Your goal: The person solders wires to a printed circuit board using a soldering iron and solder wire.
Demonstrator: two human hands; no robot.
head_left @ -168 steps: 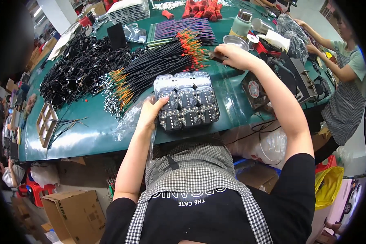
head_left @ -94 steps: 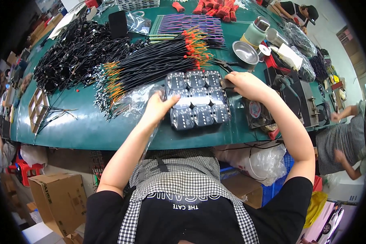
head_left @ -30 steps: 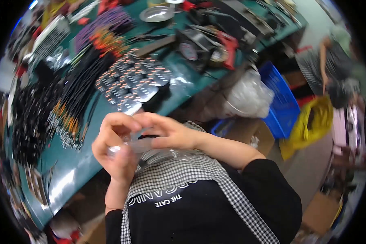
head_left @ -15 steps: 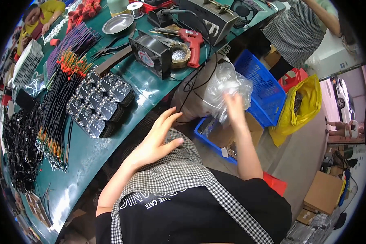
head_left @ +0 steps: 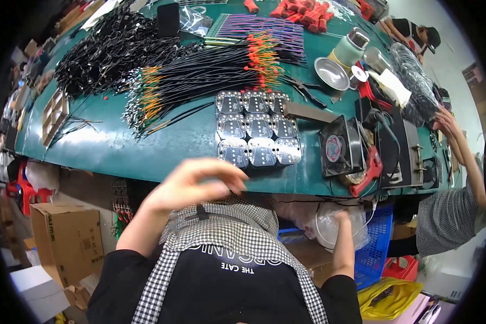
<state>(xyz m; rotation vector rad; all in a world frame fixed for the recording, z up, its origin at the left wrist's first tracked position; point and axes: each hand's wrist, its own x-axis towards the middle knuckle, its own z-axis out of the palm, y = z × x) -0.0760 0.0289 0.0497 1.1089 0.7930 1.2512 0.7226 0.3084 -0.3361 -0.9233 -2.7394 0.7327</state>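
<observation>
Loosely, the left hand [head_left: 200, 182] curls half-open before the circuit boards [head_left: 258, 127]; the right hand [head_left: 342, 217], grip unclear, meets the plastic bag [head_left: 324, 224] to their right; handling boards by edges likely suits best.

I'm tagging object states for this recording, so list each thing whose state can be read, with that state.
Left hand: fingers curved, blurred, nothing visible held
Right hand: at the plastic bag, grip unclear
Circuit boards: laid three by three
Metal bar: lying, one end at the boards
Wire bundle: lying side by side
Black cable heap: tangled
Fan: standing on edge
Flask: upright, capped
Yellow bag: mouth open
</observation>
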